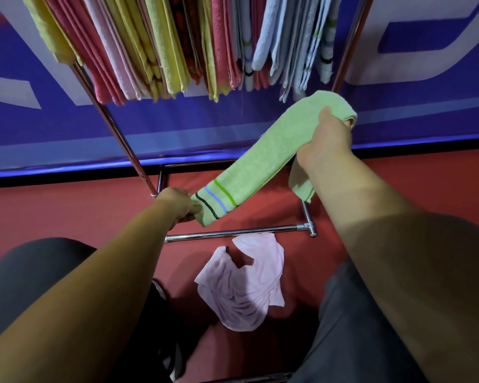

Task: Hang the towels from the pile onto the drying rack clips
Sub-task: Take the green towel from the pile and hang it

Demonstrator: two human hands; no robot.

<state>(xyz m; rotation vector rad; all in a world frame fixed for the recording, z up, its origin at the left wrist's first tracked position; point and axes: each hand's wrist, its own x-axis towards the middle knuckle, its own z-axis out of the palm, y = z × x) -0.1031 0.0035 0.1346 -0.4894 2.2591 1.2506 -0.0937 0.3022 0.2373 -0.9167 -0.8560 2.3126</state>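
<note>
Grip of the left hand [181, 204] pinches the striped lower end of a light-green terry towel [260, 161]; grip of the right hand [325, 139] curls over its folded upper end. Towel in mid-air before the chrome-tube drying rack [117, 134], long axis rising lower left to upper right. A crumpled thin pink cloth [244, 283] lies on the red floor [67, 211] below.

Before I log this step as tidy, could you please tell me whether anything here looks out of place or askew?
A pink cloth lies crumpled on the red floor beside the rack's lower bar, while other towels hang above. It may just be what is left of the pile. Nothing else stands out.
</note>
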